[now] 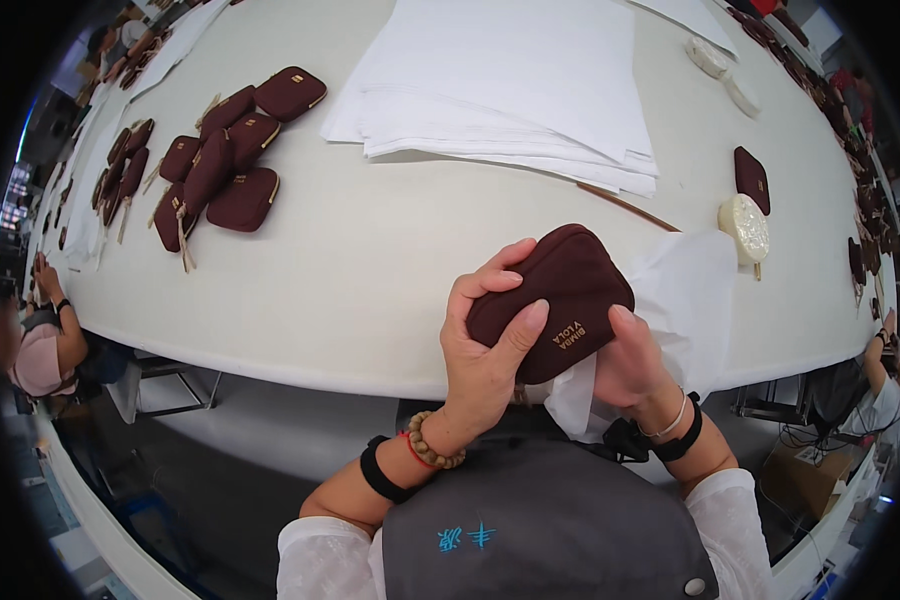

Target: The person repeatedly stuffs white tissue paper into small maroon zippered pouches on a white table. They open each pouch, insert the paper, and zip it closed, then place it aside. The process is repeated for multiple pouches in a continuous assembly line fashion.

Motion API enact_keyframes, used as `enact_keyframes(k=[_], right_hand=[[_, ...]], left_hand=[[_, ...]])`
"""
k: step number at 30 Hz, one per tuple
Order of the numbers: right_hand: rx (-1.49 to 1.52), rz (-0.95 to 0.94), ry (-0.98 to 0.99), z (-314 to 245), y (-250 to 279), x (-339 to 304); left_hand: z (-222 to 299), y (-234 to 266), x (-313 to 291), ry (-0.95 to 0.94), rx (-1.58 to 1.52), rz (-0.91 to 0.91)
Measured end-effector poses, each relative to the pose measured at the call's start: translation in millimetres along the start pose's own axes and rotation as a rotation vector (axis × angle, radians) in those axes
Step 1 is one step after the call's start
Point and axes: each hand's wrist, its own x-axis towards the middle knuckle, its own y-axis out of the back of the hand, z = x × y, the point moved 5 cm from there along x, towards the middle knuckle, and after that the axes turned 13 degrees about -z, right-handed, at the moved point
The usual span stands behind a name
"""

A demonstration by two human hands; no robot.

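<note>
Pouch (pixel 550 300) is up in the person's hands, over the near edge of the worktop (pixel 370 310), its printed face showing. Left-hand (pixel 482 350) fingers grip its left side, thumb across the face. The right hand (pixel 630 362) has its thumb at the lower right edge; its other fingers are hidden, so I cannot tell whether they close on it.

Work on this one looks unfinished, since it is not set down. More pouches (pixel 208 170) lie heaped at the left, some with pale tassels; whether they are done or waiting cannot be told.

A thin white sheet (pixel 685 295) bunches beside the right hand and could get in its way. Beyond lie a paper stack (pixel 500 85), a brown stick (pixel 628 206) and, rightward, a cream disc (pixel 744 228) beside a lone pouch (pixel 751 178).
</note>
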Motion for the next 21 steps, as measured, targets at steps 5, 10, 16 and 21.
enact_keyframes(k=[5, 10, 16, 21], right_hand=[[0.163, 0.011, 0.035, 9.9, 0.7, 15.2], [-0.031, 0.172, -0.266, -1.5, 20.8, 28.4], [-0.313, -0.157, -0.347, -14.2, 5.2, 36.0], [-1.242, 0.047, -0.494, -22.0, 7.9, 8.8]], left_hand=[[2.5, 5.2, -3.6, -0.137, 0.123, -0.028], [20.7, 23.1, 10.5, 0.360, 0.014, -0.199], [10.8, 48.4, 12.8, 0.457, -0.049, 0.028], [10.8, 38.0, 6.0, 0.446, -0.074, 0.078]])
